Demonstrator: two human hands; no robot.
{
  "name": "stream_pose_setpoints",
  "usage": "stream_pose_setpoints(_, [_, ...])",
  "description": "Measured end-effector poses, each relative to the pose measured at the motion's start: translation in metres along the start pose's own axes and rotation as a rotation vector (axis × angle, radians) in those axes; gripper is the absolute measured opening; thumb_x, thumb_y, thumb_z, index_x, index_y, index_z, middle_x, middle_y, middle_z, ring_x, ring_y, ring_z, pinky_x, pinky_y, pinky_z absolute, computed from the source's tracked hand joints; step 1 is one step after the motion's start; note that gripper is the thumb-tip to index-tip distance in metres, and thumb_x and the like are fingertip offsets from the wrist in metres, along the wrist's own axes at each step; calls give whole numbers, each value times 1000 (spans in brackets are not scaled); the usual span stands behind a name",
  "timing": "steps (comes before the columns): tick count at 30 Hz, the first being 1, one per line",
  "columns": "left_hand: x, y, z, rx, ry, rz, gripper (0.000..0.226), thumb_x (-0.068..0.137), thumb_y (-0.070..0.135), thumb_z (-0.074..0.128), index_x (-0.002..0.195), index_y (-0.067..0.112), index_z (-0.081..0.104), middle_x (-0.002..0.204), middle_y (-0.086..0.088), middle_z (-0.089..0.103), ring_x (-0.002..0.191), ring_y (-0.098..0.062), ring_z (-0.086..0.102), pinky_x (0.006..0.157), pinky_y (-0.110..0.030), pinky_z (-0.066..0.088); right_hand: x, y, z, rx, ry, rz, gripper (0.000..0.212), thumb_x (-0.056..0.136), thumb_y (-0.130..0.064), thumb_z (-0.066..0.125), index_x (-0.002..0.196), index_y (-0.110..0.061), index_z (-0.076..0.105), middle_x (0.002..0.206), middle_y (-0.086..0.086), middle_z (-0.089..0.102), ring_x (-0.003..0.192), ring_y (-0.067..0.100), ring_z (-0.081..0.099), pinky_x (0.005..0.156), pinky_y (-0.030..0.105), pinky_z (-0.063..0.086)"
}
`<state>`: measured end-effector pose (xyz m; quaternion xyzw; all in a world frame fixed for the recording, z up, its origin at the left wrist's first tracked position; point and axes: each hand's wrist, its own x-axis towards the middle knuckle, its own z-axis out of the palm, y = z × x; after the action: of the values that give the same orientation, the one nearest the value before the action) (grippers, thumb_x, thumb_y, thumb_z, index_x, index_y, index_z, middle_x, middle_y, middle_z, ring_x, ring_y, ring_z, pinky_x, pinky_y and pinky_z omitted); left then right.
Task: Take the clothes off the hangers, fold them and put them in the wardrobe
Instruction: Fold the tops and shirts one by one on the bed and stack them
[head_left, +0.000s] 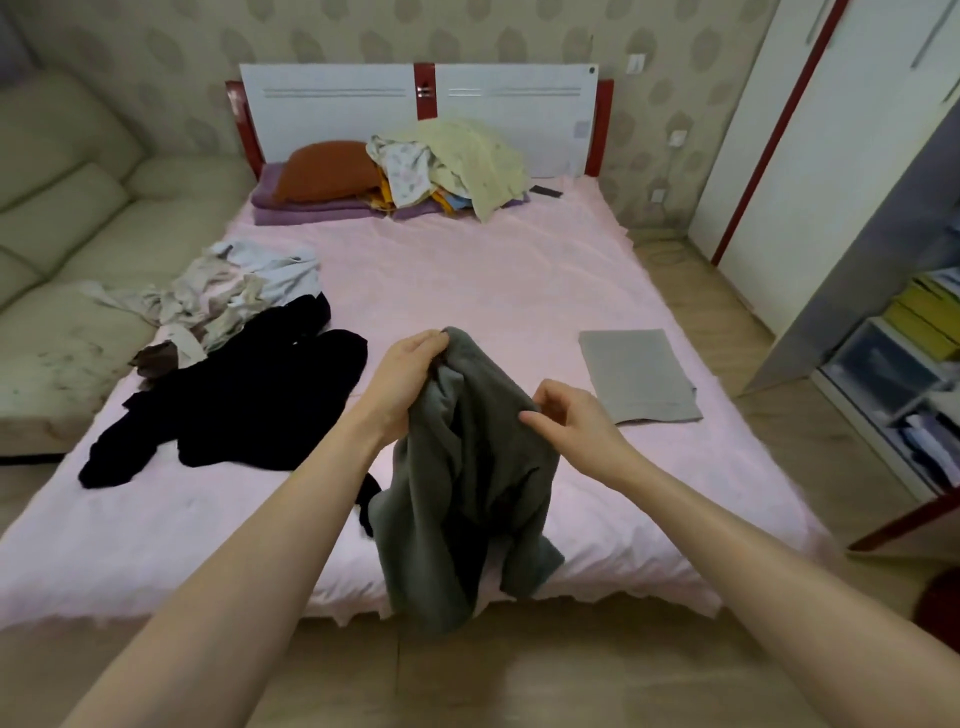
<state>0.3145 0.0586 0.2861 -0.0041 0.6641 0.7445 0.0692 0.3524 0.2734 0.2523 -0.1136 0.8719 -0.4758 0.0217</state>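
Both hands' grip (410, 371) on grey garment (467, 478)

two hands are in view, the left hand (410, 371) and the right hand (569, 423), and together they hold one dark grey garment (467, 483). one folded grey garment (639, 375) lies flat on the single bed (519, 280). one spread of black clothing (244, 400) lies there too; how many pieces it holds cannot be told. two mixed heaps are on the bed: one pale heap (234, 296) at the left edge, one colourful heap (457, 161) by the headboard. one orange pillow (327, 169). one sofa (72, 208). one wardrobe (893, 322).
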Motion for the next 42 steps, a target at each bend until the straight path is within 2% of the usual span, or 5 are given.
stream_pose_setpoints(7, [-12, -8, 2, 318, 26, 92, 8, 90, 20, 65, 87, 15, 70, 85, 1, 68, 83, -7, 63, 75, -17, 50, -1, 3, -2, 5, -7, 10, 17, 95, -26, 58, 80, -20, 53, 69, -6, 64, 60, 0, 58, 53, 10, 37])
stream_pose_setpoints(18, [-8, -27, 3, 514, 88, 84, 61, 85, 50, 66, 82, -10, 62, 68, -10, 57, 65, -9, 52, 65, -24, 42, 14, 23, -21, -59, 22, -55, 12, 93, -18, 63, 85, -14, 71, 92, -4, 63, 83, 9, 58, 75, 14, 44])
stream_pose_setpoints(27, [-8, -23, 5, 607, -93, 148, 18, 83, 17, 75, 99, 20, 68, 93, 11, 69, 91, 4, 61, 77, -4, 42, 32, 28, -19, 42, 36, 121, 25, 93, -2, 48, 93, -12, 70, 91, -3, 69, 87, 12, 62, 76, 21, 47])
stream_pose_setpoints(35, [-11, -20, 15, 684, -67, 174, 33, 89, 20, 69, 58, 14, 57, 51, 15, 47, 51, 0, 43, 54, -9, 34, 37, 36, -14, -204, -37, 75, 21, 94, -1, 43, 94, -13, 61, 97, 4, 63, 90, 20, 56, 70, 24, 41])
stream_pose_setpoints(42, [-13, -24, 14, 720, -55, 186, 45, 94, 25, 62, 63, -4, 47, 54, 1, 37, 51, -4, 32, 51, -17, 29, 31, 35, -8, 217, 13, 231, 19, 95, -4, 48, 89, -13, 63, 89, 3, 65, 80, 14, 56, 72, 28, 49])
